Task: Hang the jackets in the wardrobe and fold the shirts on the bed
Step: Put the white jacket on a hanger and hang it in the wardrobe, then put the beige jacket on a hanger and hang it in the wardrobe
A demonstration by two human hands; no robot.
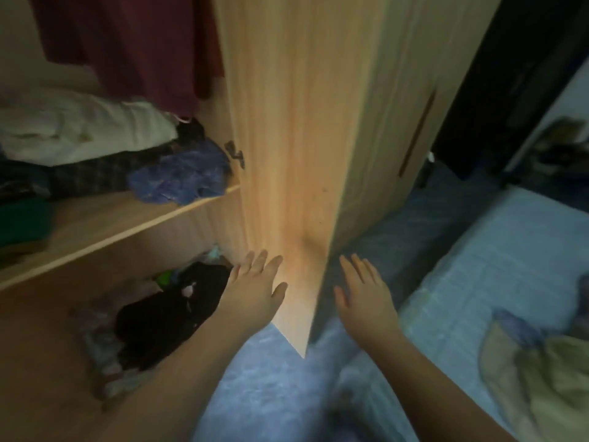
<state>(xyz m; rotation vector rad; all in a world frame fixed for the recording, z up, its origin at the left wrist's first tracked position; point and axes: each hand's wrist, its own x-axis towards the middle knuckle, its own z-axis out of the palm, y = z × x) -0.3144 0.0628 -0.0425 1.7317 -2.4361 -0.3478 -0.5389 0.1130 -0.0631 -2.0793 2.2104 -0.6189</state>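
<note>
The light wooden wardrobe door stands open, edge-on toward me. My left hand is flat with straight fingers against the door's inner face near its lower end. My right hand is open on the door's other side, fingers spread; whether it touches the door I cannot tell. A dark red garment hangs inside the wardrobe at top left. On the bed at the right lies a beige garment with a bluish piece beside it. The frame is blurred.
A wardrobe shelf holds white, checked and blue folded cloth. Below it lies a black garment among other loose cloth. A second, shut wardrobe door with a long dark handle is behind. Blue carpet covers the floor between wardrobe and bed.
</note>
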